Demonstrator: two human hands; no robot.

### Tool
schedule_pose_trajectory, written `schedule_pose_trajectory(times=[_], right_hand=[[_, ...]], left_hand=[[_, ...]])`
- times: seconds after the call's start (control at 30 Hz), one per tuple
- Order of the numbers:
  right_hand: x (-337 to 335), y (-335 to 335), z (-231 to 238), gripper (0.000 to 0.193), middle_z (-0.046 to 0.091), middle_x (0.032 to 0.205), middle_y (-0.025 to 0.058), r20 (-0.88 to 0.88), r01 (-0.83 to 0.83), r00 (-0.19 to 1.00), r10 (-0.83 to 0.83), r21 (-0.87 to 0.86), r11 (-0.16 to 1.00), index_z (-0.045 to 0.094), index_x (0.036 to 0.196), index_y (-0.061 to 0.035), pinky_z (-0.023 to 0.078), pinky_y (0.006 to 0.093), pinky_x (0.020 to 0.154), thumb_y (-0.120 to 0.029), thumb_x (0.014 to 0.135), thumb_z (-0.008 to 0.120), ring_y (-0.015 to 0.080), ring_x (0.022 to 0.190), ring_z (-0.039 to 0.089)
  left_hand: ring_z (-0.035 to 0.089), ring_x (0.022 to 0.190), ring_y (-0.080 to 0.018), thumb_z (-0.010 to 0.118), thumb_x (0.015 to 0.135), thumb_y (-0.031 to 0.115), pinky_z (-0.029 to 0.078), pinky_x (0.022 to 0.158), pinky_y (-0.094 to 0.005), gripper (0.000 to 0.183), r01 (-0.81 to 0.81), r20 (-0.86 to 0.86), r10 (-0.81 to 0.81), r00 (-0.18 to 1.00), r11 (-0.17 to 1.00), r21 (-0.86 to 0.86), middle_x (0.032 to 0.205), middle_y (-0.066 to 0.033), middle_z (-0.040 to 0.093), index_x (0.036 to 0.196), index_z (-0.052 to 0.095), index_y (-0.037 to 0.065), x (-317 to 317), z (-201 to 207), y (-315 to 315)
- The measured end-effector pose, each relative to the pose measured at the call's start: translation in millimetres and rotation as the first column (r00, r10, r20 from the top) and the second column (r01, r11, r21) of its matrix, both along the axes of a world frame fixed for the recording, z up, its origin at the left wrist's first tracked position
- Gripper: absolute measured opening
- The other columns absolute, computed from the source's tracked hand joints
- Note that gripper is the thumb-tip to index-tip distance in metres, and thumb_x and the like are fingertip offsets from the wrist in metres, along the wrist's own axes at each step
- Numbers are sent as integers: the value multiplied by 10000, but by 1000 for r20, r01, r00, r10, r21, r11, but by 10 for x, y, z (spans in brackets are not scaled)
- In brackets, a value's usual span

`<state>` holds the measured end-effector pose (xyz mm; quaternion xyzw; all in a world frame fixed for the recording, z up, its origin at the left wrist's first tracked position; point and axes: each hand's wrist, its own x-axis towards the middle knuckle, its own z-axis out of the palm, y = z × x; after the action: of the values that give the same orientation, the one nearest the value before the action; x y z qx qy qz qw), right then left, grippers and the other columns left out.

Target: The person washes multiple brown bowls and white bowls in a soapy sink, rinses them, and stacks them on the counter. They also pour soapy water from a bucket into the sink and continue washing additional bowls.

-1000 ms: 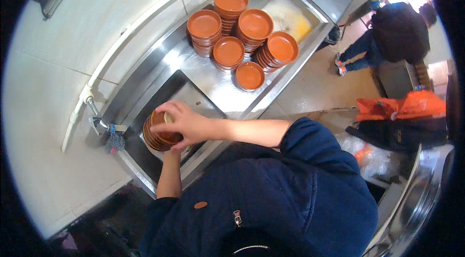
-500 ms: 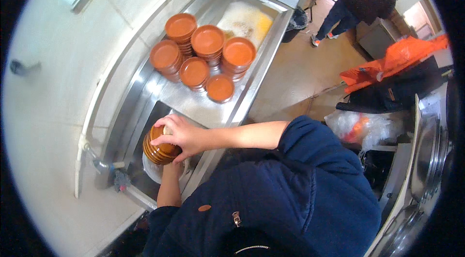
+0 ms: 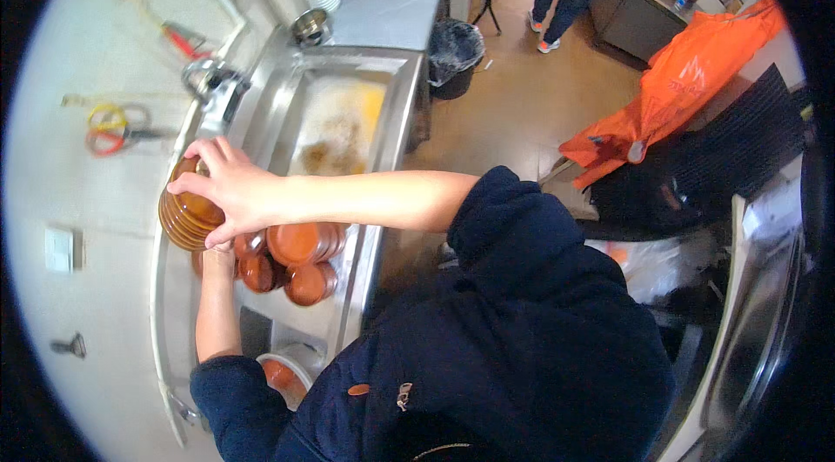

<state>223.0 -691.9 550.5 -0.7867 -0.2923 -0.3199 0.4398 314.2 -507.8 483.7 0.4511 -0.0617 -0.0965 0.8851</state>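
Dishes (image 3: 184,220) have left the basin (image 3: 254,333), seemingly being carried past other stacks (image 3: 300,244); right hand (image 3: 233,190) clasps them, spread wide; left hand (image 3: 223,247) unclear

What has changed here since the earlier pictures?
The held bowl stack has moved from over the near basin forward and left, near the standing stacks; the view has turned too. The right hand still grips it; the left hand is mostly hidden. The standing stacks remain on the counter.
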Motion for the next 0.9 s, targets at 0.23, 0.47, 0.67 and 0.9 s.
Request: schedule_pose_trajectory(times=[0.23,0.47,0.67,0.9], right_hand=[[499,-1429,-349,827,300,1251,188,-110,7,994,-18,-97,995,506,1210,-185,346,520,939,-341,477,854,391,1133,314],[1319,-2829,-1093,1001,276,1310,259,-427,53,903,40,202,978,325,1334,-81,331,460,1011,-425,537,823,434,1218,305],[1880,-4274,-1647,1132,364,1278,299,-913,420,340,225,361,832,212,1365,15,486,453,804,-519,534,765,412,1106,462],[1788,-6486,-1887,655,520,976,100,-613,590,542,575,765,260,398,1272,-96,482,313,636,11,633,498,204,777,539]], left_hand=[[518,1127,-257,382,944,236,428,971,-396,406,123,-143,-100,985,979,162,1240,-119,516,1296,407,35,548,-189,-1586],[528,1115,-253,379,945,231,436,964,-389,400,406,-386,-246,889,814,416,1233,-120,521,1290,412,31,1269,-587,-2820],[561,1029,-217,507,818,13,455,886,-339,408,577,-427,-389,816,516,633,1146,-107,567,1223,463,-8,1991,-915,-4400],[544,1046,-213,497,923,260,455,891,-377,445,694,-416,-720,555,127,708,1220,-110,522,1300,419,38,2165,-250,-6877]])
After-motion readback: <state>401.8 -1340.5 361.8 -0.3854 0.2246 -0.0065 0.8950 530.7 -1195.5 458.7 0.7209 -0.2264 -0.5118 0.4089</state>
